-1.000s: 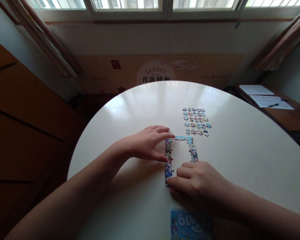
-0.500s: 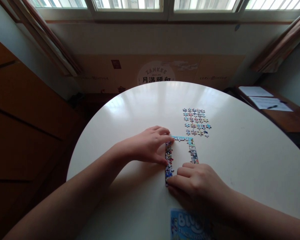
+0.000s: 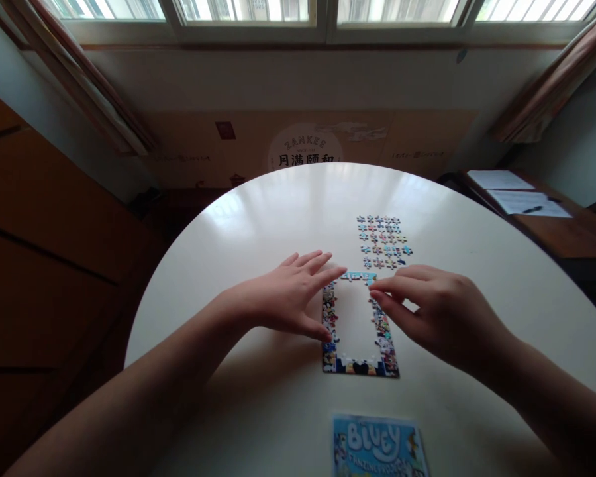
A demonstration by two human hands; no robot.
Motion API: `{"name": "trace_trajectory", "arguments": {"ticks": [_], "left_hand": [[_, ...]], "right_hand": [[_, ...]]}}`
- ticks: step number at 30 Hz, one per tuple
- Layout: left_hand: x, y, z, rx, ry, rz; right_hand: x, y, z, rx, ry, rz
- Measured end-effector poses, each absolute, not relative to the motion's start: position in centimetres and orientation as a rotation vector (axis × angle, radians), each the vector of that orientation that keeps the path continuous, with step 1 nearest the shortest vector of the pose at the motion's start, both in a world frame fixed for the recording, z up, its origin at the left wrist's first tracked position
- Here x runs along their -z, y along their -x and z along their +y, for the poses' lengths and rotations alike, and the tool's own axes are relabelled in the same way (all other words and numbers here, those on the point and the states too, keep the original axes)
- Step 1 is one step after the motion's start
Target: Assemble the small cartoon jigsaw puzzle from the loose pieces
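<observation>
A rectangular jigsaw border (image 3: 330,308) of joined pieces lies on the white table, its middle showing bare tabletop. Fingers spread, my left hand (image 3: 291,295) rests along the border's left side, thumb at the lower left and index fingertip by the top left corner. My right hand (image 3: 434,301) is at the upper right of the border, thumb and index fingertips drawn together over its right side. Whether a piece is between those fingertips is too small to tell. Beyond the border, loose jigsaw pieces (image 3: 381,237) lie in several rows.
A blue Bluey picture card or box (image 3: 377,447) lies at the near side of the round white table (image 3: 203,252). To the right, papers (image 3: 526,203) and a pen (image 3: 532,209) lie on a brown desk. Windows and a printed board are behind the table.
My right hand has moved away from the border's bottom left corner to its upper right, uncovering the bottom edge. My left hand's fingers have spread wider.
</observation>
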State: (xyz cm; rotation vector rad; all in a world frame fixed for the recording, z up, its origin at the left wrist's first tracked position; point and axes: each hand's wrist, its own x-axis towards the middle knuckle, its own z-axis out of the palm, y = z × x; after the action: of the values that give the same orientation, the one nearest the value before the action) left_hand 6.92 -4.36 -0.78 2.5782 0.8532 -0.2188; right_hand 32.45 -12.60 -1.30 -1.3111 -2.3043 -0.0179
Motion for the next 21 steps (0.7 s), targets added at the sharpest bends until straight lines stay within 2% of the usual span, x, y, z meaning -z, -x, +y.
{"name": "trace_trajectory", "arguments": {"ticks": [5, 16, 21], "left_hand": [[1.3, -7.4, -4.6, 0.279, -2.588, 0.868], [2.0, -7.5, -4.2, 0.264, -2.57, 0.876], [1.8, -7.7, -4.4, 0.27, -2.572, 0.901]], "right_hand": [[1.5, -33.0, -11.7, -0.035, 1.49, -2.387], [0.5, -33.9, -11.5, -0.098, 1.54, -2.32], [1.0, -35.0, -10.5, 0.012, 1.574, -2.185]]}}
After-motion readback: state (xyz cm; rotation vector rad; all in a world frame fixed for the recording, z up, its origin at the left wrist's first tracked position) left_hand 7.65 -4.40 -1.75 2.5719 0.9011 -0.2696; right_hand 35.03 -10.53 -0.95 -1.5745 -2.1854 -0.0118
